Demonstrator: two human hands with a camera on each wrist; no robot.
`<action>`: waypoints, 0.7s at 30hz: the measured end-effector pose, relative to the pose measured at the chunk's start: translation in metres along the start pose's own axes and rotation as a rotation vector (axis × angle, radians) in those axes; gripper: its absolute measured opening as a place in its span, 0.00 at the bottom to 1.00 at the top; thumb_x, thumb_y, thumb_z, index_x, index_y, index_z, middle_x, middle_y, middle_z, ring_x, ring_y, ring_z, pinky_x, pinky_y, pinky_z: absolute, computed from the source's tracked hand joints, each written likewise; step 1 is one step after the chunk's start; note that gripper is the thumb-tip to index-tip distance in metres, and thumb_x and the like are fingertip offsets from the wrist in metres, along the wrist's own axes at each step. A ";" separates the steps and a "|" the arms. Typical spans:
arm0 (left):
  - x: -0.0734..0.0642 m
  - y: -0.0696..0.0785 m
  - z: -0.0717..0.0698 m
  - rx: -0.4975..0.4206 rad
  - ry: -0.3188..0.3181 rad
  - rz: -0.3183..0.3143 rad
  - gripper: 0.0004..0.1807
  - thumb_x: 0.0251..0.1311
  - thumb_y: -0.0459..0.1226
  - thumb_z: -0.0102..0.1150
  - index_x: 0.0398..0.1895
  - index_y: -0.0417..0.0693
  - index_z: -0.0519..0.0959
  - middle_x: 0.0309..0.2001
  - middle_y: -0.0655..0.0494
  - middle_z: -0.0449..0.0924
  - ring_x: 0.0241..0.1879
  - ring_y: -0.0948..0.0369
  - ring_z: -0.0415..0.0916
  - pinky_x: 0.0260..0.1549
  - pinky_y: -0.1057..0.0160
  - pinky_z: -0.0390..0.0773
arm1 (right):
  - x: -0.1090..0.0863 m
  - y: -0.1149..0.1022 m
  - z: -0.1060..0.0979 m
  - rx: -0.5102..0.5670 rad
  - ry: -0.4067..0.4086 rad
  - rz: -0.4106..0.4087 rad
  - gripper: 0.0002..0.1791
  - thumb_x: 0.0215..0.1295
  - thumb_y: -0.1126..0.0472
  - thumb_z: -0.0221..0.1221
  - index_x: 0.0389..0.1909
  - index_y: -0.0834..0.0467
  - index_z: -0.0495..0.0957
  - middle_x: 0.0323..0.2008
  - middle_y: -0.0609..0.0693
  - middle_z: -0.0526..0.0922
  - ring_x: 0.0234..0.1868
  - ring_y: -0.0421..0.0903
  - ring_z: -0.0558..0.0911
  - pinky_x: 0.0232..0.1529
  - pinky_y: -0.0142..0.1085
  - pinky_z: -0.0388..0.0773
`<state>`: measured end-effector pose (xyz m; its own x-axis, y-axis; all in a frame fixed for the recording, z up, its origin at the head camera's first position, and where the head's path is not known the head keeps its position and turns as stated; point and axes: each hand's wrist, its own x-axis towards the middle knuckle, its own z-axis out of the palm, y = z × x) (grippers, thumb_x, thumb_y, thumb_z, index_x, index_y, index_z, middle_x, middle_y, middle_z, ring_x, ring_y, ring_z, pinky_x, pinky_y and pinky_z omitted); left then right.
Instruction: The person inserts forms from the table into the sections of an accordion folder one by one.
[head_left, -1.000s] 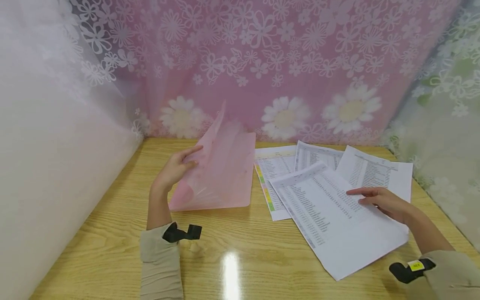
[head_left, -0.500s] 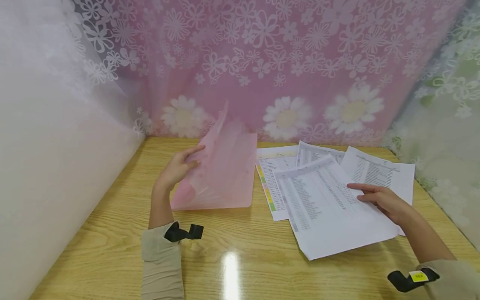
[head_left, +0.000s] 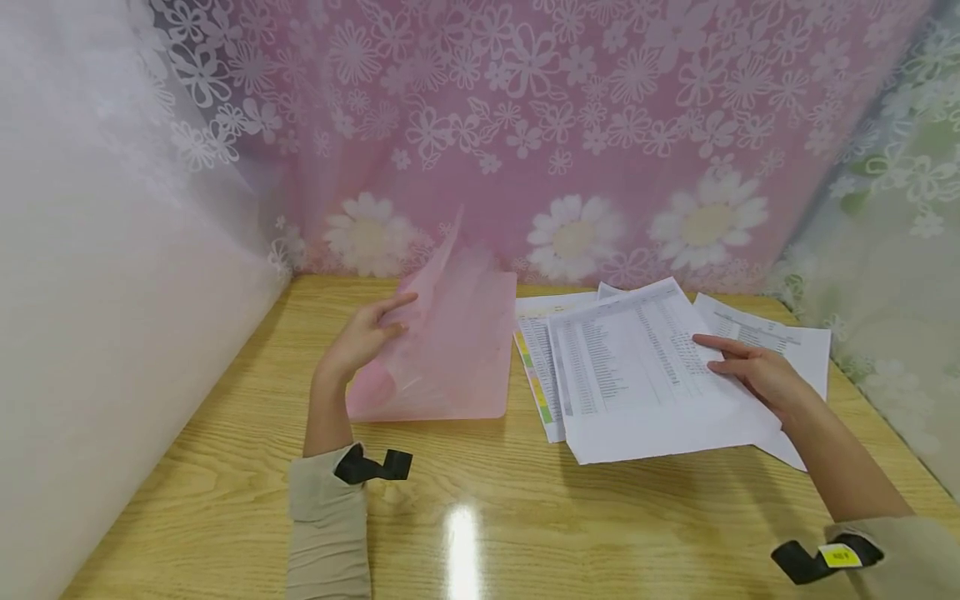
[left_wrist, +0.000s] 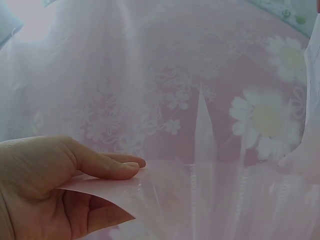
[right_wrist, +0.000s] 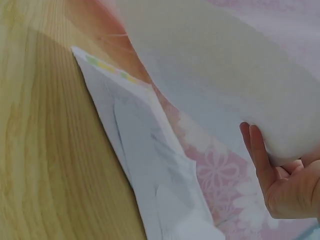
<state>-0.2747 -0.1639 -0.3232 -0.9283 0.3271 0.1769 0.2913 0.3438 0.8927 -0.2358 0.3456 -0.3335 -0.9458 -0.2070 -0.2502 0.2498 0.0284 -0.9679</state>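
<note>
On the left of the head view a see-through pink plastic folder point(head_left: 472, 354) lies with its cover lifted. My left hand point(head_left: 367, 335) pinches that cover near its edge. Thumb and fingers lie on opposite sides of the pink cover point(left_wrist: 107, 192) in the left wrist view, where clear inner sheets point(left_wrist: 202, 140) stand up beside it. My right hand point(head_left: 763, 375) grips a white printed sheet point(head_left: 630, 358) by its right side, raised over other papers. From below, in the right wrist view, the held sheet point(right_wrist: 200, 65) curves above the fingers of my right hand point(right_wrist: 290, 185).
Beneath the held sheet, a list with coloured cells point(head_left: 532, 371) lies beside the folder. Another printed page point(head_left: 806, 354) shows at the right. The wooden table point(head_left: 525, 525) meets a pink flowered curtain point(head_left: 480, 150) at the back and a pale wall point(head_left: 135, 275) at the left.
My right hand has lifted the printed sheet up and leftward, toward the back of the table, and its lower edge has swung left. My left hand keeps the folder's cover raised, nearly still.
</note>
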 end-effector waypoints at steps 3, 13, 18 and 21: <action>0.000 0.002 0.001 0.015 0.000 0.000 0.25 0.64 0.27 0.45 0.66 0.40 0.63 0.67 0.48 0.57 0.58 0.58 0.57 0.43 0.59 0.62 | -0.001 -0.010 0.008 0.042 0.007 0.005 0.20 0.67 0.66 0.51 0.46 0.37 0.81 0.40 0.42 0.80 0.36 0.46 0.81 0.30 0.40 0.78; 0.001 0.001 0.003 0.034 -0.013 -0.015 0.25 0.65 0.28 0.46 0.66 0.42 0.63 0.66 0.48 0.57 0.48 0.56 0.62 0.37 0.59 0.63 | 0.003 -0.042 0.035 0.103 0.016 -0.034 0.20 0.66 0.68 0.52 0.45 0.40 0.82 0.40 0.42 0.80 0.34 0.46 0.81 0.29 0.40 0.78; 0.002 0.000 0.004 0.052 -0.014 -0.015 0.25 0.65 0.29 0.46 0.66 0.44 0.63 0.65 0.48 0.59 0.27 0.59 0.59 0.29 0.60 0.63 | 0.008 -0.055 0.047 0.132 0.004 -0.057 0.20 0.67 0.68 0.50 0.46 0.40 0.81 0.41 0.43 0.79 0.35 0.46 0.81 0.29 0.40 0.78; 0.003 0.001 0.005 0.060 -0.016 -0.015 0.25 0.65 0.29 0.46 0.66 0.44 0.63 0.65 0.49 0.60 0.19 0.60 0.51 0.26 0.60 0.62 | 0.010 -0.063 0.053 0.113 0.010 -0.063 0.20 0.66 0.66 0.51 0.51 0.41 0.78 0.41 0.43 0.80 0.35 0.46 0.81 0.30 0.40 0.78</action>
<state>-0.2757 -0.1584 -0.3242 -0.9289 0.3354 0.1566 0.2911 0.4004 0.8689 -0.2494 0.2896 -0.2738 -0.9622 -0.1954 -0.1895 0.2109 -0.0951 -0.9729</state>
